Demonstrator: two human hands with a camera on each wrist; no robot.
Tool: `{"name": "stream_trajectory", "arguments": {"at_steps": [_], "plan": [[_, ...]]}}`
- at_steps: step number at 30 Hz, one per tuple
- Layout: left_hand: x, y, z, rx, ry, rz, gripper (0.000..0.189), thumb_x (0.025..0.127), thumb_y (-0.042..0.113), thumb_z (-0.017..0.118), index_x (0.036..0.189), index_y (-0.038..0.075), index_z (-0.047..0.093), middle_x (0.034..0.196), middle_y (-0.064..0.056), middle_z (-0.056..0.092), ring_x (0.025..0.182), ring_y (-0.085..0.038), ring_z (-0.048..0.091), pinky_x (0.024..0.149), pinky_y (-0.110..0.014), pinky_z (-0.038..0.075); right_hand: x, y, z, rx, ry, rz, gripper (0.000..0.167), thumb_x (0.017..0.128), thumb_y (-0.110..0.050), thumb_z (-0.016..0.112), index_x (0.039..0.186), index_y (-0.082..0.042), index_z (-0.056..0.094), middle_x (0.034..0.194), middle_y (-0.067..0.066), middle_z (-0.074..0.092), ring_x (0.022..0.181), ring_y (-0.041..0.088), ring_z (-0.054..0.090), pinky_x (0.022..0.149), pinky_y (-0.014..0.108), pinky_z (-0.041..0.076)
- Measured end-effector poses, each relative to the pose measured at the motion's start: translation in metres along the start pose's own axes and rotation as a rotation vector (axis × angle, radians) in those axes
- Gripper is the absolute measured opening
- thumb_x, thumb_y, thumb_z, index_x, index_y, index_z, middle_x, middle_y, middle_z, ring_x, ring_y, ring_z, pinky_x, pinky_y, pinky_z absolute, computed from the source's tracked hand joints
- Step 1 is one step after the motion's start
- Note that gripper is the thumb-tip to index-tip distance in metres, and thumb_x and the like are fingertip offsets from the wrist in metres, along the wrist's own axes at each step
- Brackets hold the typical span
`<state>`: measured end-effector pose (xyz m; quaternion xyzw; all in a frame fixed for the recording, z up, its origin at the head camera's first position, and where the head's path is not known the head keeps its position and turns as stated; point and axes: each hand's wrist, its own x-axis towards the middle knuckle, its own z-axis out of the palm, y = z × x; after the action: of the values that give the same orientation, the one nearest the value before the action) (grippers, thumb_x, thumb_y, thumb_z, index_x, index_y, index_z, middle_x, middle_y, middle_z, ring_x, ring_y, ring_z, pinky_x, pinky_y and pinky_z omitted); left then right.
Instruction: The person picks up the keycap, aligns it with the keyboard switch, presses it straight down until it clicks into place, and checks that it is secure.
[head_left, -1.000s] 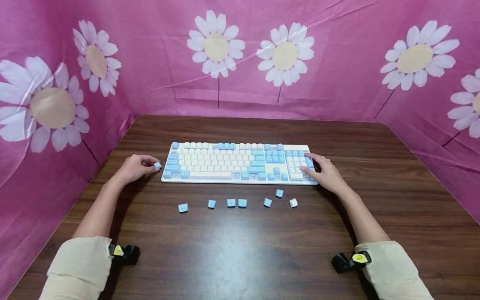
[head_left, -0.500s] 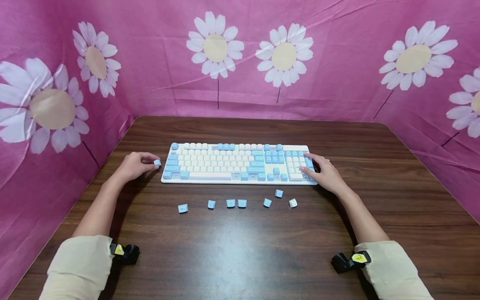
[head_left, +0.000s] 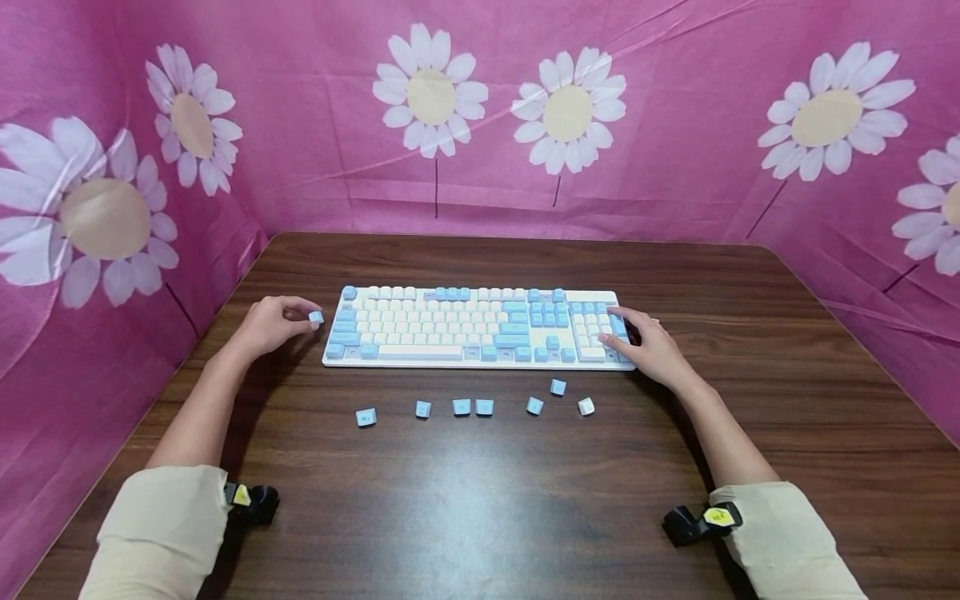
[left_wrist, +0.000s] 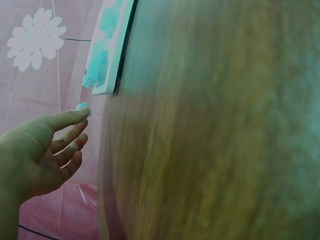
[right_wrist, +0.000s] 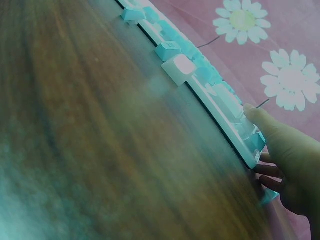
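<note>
— What has the left hand (head_left: 268,327) got?

— A small blue keycap (head_left: 316,317), pinched at the tips of thumb and forefinger, held a little above the tabletop (head_left: 480,517). The keyboard (head_left: 480,327) lies just to that hand's right, its long axis running away sideways, the near corner closest to the cap.

— And the right hand (head_left: 651,343)?

— Resting on the keyboard's far end, fingers loosely spread over the number-pad keys, thumb at the front edge. It pinches nothing I can see.

— So the left is nearer the cap's side?

— Yes. The caps look like smooth, hard plastic, squarish with sloped sides. A row of loose keycaps (head_left: 474,407) sits between the two forearms on dark wood-grain.
</note>
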<state>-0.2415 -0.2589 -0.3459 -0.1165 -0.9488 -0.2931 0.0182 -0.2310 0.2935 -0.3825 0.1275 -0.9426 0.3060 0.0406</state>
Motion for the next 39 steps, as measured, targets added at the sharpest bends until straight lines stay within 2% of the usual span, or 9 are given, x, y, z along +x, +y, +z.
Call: {"name": "stream_trajectory", "arguments": {"at_steps": [17,24,39], "plan": [[0.004,0.003,-0.001,-0.005,-0.013,-0.01,0.029,0.085,0.017,0.066,0.106,-0.002,0.065,0.101,-0.019,0.064,0.093,-0.035,0.059,0.081,-0.048,0.041,0.0,-0.001,0.002,0.011,0.005,-0.005,0.063,0.089,-0.039,0.06,0.135,-0.001,0.041,0.136,0.028,0.035,0.126,0.043,0.027,0.103,0.057,0.008],[0.007,0.002,0.0,-0.015,-0.012,-0.01,0.028,0.086,0.016,0.065,0.106,-0.002,0.064,0.101,-0.019,0.064,0.093,-0.035,0.059,0.079,-0.046,0.042,0.0,0.001,0.002,0.005,0.005,0.0,0.062,0.089,-0.038,0.06,0.135,-0.001,0.041,0.136,0.027,0.036,0.126,0.042,0.027,0.103,0.056,0.009],[0.013,0.01,-0.003,-0.009,-0.01,-0.002,0.029,0.087,0.017,0.065,0.107,-0.003,0.064,0.102,-0.021,0.063,0.094,-0.035,0.057,0.08,-0.046,0.041,-0.001,-0.002,0.0,-0.001,-0.002,0.006,0.061,0.089,-0.037,0.059,0.135,-0.001,0.041,0.136,0.027,0.035,0.127,0.042,0.026,0.103,0.057,0.009]]}}
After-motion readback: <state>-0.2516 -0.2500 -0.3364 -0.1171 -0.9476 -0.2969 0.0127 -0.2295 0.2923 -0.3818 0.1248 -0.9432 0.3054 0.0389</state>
